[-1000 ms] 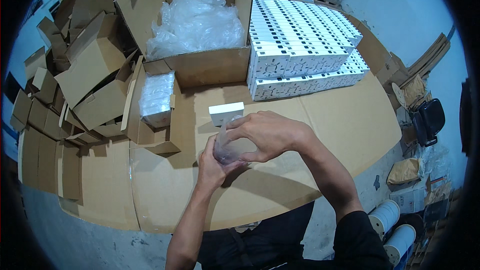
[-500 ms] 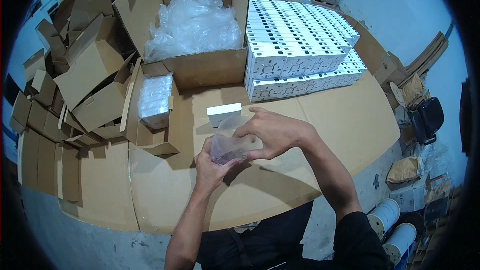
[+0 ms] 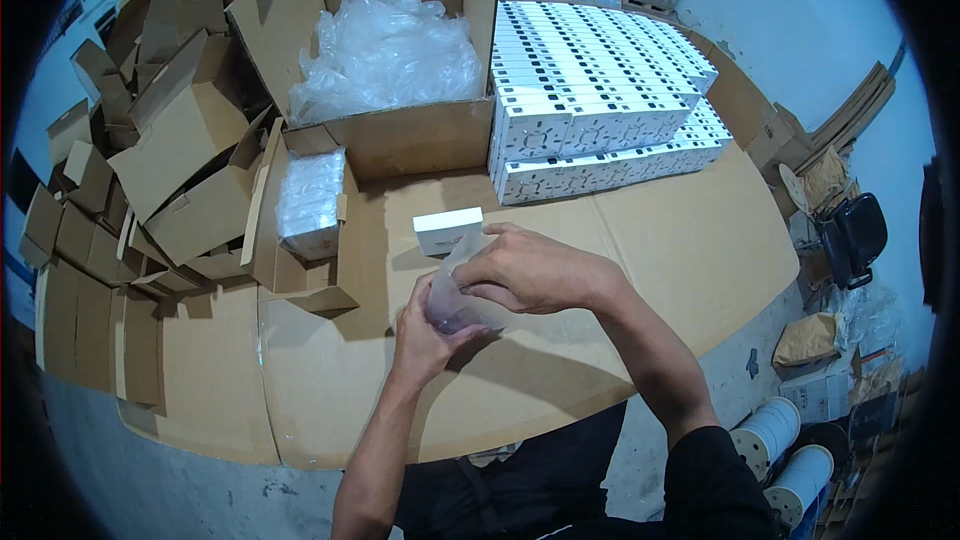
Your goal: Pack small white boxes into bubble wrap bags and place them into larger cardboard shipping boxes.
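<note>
Over the middle of the cardboard-covered table, my left hand (image 3: 425, 338) is closed round the lower part of a translucent plastic bag (image 3: 450, 305). My right hand (image 3: 525, 268) is at the bag's upper edge, its fingers bent and closed on the film. Their tips are partly hidden by the bag and by the hand itself. What the bag holds, if anything, cannot be made out. Just beyond it lies a small white box (image 3: 448, 231) on the table.
An open carton (image 3: 410, 140) heaped with clear plastic bags stands behind. Left of my hands, a smaller open carton (image 3: 350, 240) holds film-wrapped packs (image 3: 310, 202). Emptied cardboard boxes (image 3: 185, 155) pile up at far left. Stacked white boxes (image 3: 600, 125) fill the back right.
My right hand has turned and its thumb has drawn up from the bag's lower edge toward the upper edge. The bag looks narrower and more upright. My left hand has barely moved.
</note>
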{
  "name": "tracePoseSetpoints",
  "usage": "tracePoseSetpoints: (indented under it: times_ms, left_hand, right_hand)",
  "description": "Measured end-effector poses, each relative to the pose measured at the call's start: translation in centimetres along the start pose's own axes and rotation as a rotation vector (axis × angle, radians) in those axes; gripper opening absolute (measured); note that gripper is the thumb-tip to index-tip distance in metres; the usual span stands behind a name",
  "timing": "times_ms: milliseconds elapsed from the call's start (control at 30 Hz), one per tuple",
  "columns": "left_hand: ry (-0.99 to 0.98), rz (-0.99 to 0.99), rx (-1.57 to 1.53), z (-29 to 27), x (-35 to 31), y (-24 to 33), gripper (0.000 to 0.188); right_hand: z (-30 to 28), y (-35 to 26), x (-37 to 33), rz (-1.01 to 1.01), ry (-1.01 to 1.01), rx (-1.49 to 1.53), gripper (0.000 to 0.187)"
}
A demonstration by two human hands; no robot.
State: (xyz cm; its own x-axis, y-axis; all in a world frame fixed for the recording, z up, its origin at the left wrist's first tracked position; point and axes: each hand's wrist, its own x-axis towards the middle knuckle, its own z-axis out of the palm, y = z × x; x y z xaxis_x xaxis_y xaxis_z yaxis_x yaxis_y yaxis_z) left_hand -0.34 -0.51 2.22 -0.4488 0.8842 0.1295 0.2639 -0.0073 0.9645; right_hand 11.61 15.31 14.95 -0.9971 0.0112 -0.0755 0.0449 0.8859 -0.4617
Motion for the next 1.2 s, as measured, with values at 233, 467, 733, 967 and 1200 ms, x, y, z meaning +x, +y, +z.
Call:
tracePoseSetpoints:
  times_ms: [233, 467, 733, 967, 1200]
  left_hand:
    - [0.020, -0.052, -0.078, 0.3, 0.2, -0.7, 0.075]
    - [0.032, -0.001, -0.225, -0.2, 0.5, -2.1, 0.076]
    - [0.059, -0.031, -0.294, -1.0, 1.1, -2.5, 0.074]
    - [0.071, 0.047, -0.082, -1.5, 1.3, -2.7, 0.071]
    - [0.044, -0.013, -0.119, -2.7, 0.5, -1.1, 0.072]
  right_hand:
    - [0.9, 0.9, 0.8, -0.044, 0.191, 0.164, 0.020]
    - [3.2, 5.5, -0.1, 0.028, 0.861, 0.932, 0.026]
    - [9.3, 8.0, 1.5, 0.180, 0.776, 0.855, 0.050]
    - [10.4, 9.0, 2.2, 0.149, 0.833, 0.835, 0.050]
    - [9.1, 7.2, 0.8, 0.095, 1.082, 0.802, 0.034]
